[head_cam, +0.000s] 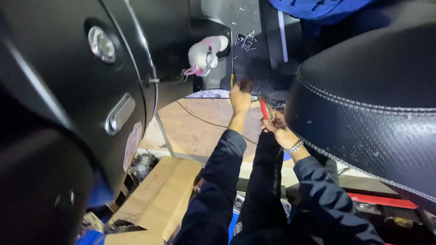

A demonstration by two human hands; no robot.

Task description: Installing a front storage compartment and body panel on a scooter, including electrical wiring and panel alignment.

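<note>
Dark navy long sleeves are worn on both arms. A silver link bracelet [294, 146] is worn at the right wrist. Dark trousers are seen below.

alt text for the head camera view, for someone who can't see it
Seen from above, a person's left hand and right hand, which grips a red-handled tool, work low between a scooter's black seat and front panel. A cardboard box lies below.

We see our hands [261, 111] squeezed between black seat [363, 100] and dark panel [68, 90]; open wooden floor [195, 122] below.
</note>
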